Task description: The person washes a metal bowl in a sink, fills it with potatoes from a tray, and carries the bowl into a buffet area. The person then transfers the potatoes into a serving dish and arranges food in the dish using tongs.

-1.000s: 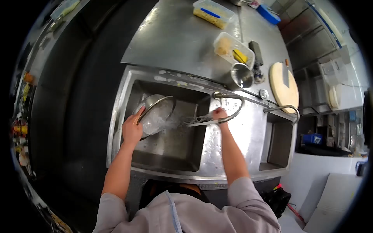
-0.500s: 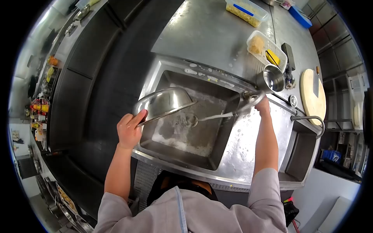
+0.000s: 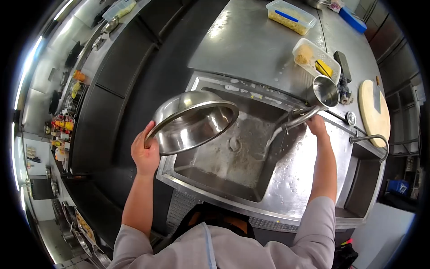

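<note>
My left hand grips the rim of a shiny stainless steel bowl. The bowl is tilted on its side above the left part of the sink, its hollow facing down and to the right. On the right, my right hand is closed at the base of the metal faucet; the spout partly hides its fingers. A thin stream of water drops from the spout near the sink's right wall. Wet film and some foam lie around the drain.
Behind the faucet stand a metal pot and a white basket with a sponge and a yellow item. Farther back is a clear food container. A round board with a knife lies right, beside a second basin.
The bowl has turned so its inside now shows, still in my left hand. The water stream has weakened and falls nearer the right wall instead of reaching the drain. The view has shifted slightly.
</note>
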### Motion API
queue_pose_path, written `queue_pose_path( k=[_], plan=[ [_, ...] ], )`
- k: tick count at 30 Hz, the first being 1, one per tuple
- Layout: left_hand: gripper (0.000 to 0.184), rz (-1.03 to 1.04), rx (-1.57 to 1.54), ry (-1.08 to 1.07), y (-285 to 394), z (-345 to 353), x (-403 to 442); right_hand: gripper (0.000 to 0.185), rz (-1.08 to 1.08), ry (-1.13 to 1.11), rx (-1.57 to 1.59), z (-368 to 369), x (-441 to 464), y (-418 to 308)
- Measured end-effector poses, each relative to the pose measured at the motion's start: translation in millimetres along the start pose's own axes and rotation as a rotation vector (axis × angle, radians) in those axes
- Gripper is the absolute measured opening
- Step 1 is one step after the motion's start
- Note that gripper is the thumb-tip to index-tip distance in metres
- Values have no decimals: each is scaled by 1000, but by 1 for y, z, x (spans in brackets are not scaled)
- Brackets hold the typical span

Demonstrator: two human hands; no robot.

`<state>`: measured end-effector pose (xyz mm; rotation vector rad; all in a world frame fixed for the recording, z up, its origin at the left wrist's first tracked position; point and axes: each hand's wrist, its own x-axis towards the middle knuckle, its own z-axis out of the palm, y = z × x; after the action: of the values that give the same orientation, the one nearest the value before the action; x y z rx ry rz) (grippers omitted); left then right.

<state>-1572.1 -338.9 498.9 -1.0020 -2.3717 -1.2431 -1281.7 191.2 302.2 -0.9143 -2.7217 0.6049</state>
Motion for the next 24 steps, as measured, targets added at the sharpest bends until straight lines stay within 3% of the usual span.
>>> queue_pose_path(
  k=[2,4,6,8,10,11,14,17,20,22,24],
  plan=[
    [40,84,46,52,1,5,-4,24,286,-217,284,-24,-1,-24],
    [43,98,27,49,-2,2,-9,25,411,-225,369,-3,-1,-8],
    [43,106,22,-17,6,-2,-5,25,350,85,277,38,-9,3],
    [45,174,-14,1,16,-5,3,25,469,297,431,50,-44,-38],
    [46,216,0,5,17,-10,9,25,582,326,672,78,-90,-57],
    [46,174,-26,-21,13,-13,8,25,642,252,993,77,-116,-87],
    [43,155,42,17,5,-19,13,27,744,44,1132,79,-172,-176],
    [42,52,-58,10,-16,-23,9,36,630,-84,1194,70,-184,-237],
    [42,0,-93,60,-28,-31,2,38,555,-246,1231,-5,-164,-297],
    [42,-244,-201,77,-30,-48,-5,32,412,-387,1248,-64,-150,-345],
    [46,-333,-269,147,-31,-58,-19,25,145,-438,1310,-108,-141,-367]
  ],
)
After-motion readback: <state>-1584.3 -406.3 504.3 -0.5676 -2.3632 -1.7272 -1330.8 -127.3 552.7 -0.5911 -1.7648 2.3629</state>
